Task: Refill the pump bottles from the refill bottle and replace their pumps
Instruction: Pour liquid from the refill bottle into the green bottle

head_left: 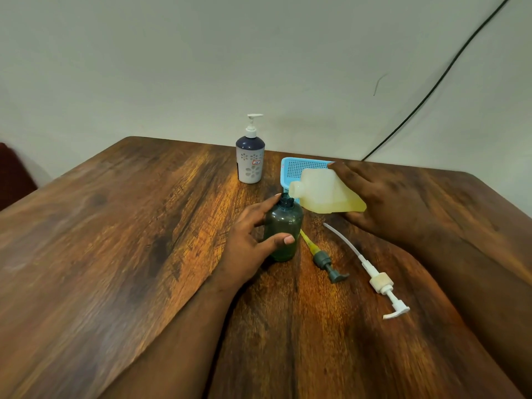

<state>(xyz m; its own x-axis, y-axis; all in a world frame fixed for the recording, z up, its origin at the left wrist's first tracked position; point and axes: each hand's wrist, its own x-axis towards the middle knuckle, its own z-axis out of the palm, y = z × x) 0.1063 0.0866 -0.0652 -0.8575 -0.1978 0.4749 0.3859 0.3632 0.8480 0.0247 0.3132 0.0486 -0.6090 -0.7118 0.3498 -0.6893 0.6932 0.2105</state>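
Note:
A dark green pump bottle [283,226] stands open-necked on the wooden table [129,226]. My left hand [253,237] grips its left side, thumb across the front. My right hand [383,200] holds a translucent refill bottle [325,194] with yellow liquid, tipped on its side, its open mouth right above the green bottle's neck. Two pumps lie on the table to the right: a grey pump [326,262] with a yellow-coated tube and a white pump [377,280] with a long tube. A white-and-navy pump bottle [250,159] stands behind with its pump on.
A light blue perforated basket [299,168] lies behind the refill bottle. A black cable [437,82] runs down the wall at the right. The table's far edge meets the wall. A dark red object [14,177] shows at the left edge.

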